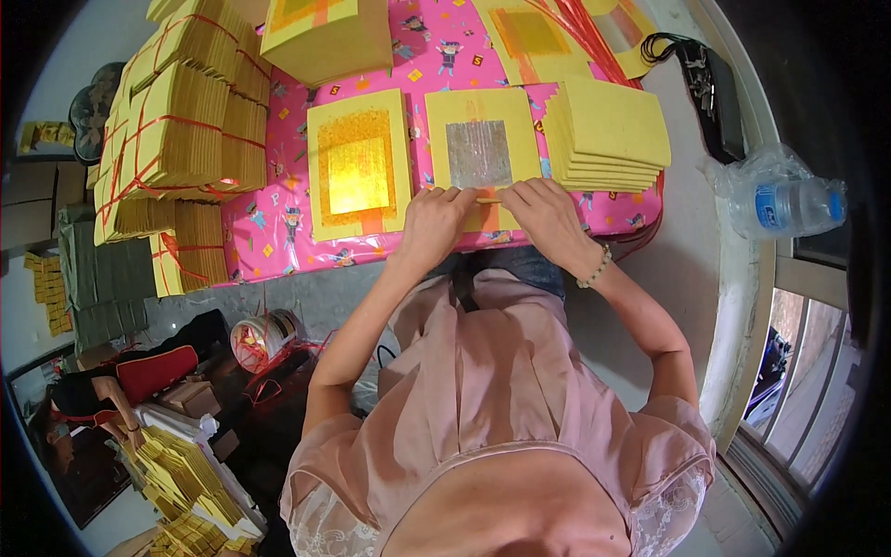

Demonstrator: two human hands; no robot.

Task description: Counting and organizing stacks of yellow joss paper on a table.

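My left hand (pixel 434 223) and my right hand (pixel 548 215) lie close together at the near edge of the table. Both are closed, fingers curled, on a thin yellow-brown roll (pixel 488 200) that shows in the gap between them. It looks like rolled paper, but the fingers cover most of it. Just beyond, partly under my hands, lies a yellow paper sheet (pixel 479 153) with a silver square. To the left is a yellow sheet with a gold square (pixel 360 172). Right of my right hand rests a fanned stack of yellow folded paper (pixel 613 130).
Tall bundles of yellow paper tied with red string (pixel 181 121) stand at the left on the pink patterned table cover (pixel 288 200). A yellow paper block (pixel 329 46) sits farther back. At right lies a bagged plastic bottle (pixel 789 204). Another person (pixel 121 390) handles yellow paper at lower left.
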